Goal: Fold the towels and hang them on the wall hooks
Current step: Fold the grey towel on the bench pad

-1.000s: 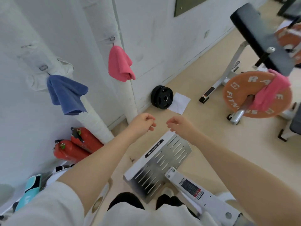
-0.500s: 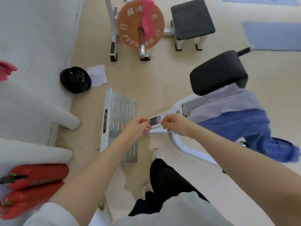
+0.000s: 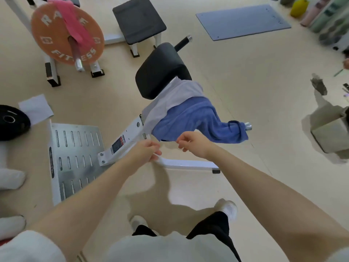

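A blue towel (image 3: 200, 121) lies draped over the white frame of a gym machine, on top of a pale grey towel (image 3: 170, 99) that runs up under the black pad (image 3: 160, 70). A pink towel (image 3: 75, 25) hangs over the orange weight plate (image 3: 56, 40) at the upper left. My left hand (image 3: 145, 152) and my right hand (image 3: 192, 144) hover side by side just in front of the blue towel's near edge, fingers loosely curled, holding nothing. The wall hooks are out of view.
A slotted metal footplate (image 3: 75, 159) lies on the floor at the left, beside a black weight disc (image 3: 11, 123) and a white paper sheet (image 3: 35, 108). A black stool (image 3: 137, 19) and grey mat (image 3: 243, 21) sit farther off. A cardboard box (image 3: 328, 133) stands right.
My view has swung away from the wall with its hung towels to the machine. Both hands have moved right and forward, close to the blue towel's edge.
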Demonstrator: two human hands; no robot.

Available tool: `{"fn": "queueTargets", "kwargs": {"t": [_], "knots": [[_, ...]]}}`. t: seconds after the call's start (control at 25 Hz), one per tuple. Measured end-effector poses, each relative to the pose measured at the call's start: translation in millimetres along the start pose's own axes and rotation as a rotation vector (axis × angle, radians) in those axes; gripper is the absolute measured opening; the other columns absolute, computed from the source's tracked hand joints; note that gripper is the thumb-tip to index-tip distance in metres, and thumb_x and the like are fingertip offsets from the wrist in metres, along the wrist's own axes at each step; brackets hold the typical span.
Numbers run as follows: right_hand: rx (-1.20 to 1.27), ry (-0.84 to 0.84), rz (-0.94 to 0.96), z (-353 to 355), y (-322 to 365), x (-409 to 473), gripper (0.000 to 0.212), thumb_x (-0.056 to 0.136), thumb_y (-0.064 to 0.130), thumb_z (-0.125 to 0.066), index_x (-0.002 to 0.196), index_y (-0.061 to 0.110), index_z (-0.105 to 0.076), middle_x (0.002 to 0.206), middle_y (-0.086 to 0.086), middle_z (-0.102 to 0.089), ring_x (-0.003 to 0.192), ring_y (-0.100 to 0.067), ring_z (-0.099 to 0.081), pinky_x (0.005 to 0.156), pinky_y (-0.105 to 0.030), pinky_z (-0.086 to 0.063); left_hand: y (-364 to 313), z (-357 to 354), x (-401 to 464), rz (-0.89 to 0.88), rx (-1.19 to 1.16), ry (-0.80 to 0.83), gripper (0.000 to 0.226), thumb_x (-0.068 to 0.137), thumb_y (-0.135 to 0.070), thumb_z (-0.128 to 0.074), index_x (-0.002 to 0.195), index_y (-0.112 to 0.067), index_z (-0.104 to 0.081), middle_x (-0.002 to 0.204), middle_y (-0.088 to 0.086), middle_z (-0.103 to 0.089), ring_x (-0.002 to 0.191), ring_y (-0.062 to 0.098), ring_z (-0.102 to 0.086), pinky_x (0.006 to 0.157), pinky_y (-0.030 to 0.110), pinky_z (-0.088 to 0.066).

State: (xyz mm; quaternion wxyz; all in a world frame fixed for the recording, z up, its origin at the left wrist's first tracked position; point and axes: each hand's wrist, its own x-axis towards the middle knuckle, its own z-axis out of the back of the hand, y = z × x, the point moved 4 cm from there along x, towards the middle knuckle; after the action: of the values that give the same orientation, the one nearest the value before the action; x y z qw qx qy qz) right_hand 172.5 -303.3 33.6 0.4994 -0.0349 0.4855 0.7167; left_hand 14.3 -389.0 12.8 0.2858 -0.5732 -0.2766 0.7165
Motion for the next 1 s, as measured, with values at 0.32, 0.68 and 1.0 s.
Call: {"fn": "queueTargets", "kwargs": {"t": [0.32, 0.68, 1.0], "knots": [[-0.04, 0.088, 0.134, 154.0, -110.9, 13.5, 0.018, 0.089, 0.011, -0.047, 0.1, 0.008, -0.061, 0.082, -0.004, -0.059, 0.076, -0.018, -0.055, 0.08, -0.036, -0.048, -80.6, -167.4, 58.8, -0.046, -0.08, -0.247, 0.039, 0.09, -0.012, -0.048, 0.129, -0.014, -0.044, 0.105, 0.005, -0.057, 0.076, 0.02, -0.058, 0.069, 0.027, -0.044], [-0.344, 0.255, 0.401, 215.1, -95.8, 87.2, 0.019, 0.088, 0.012, -0.047, 0.084, 0.012, -0.065, 0.082, -0.007, -0.061, 0.073, -0.019, -0.051, 0.075, -0.034, -0.043, -127.4, -181.3, 120.2, -0.034, 0.226, -0.625, 0.062, 0.092, -0.024, -0.05, 0.146, -0.026, -0.02, 0.156, 0.009, -0.013, 0.141, 0.024, -0.023, 0.104, 0.032, -0.033], [-0.352, 0.359, 0.507, 210.4, -55.7, 169.3, 0.036, 0.098, 0.018, -0.04, 0.132, 0.012, -0.048, 0.139, -0.004, -0.047, 0.128, -0.02, -0.042, 0.096, -0.016, -0.027, -127.0, -168.6, 163.6, 0.143, 0.414, -0.634, 0.047, 0.092, -0.029, -0.048, 0.138, -0.02, -0.04, 0.139, 0.009, -0.035, 0.119, 0.03, -0.044, 0.096, 0.039, -0.042]]}}
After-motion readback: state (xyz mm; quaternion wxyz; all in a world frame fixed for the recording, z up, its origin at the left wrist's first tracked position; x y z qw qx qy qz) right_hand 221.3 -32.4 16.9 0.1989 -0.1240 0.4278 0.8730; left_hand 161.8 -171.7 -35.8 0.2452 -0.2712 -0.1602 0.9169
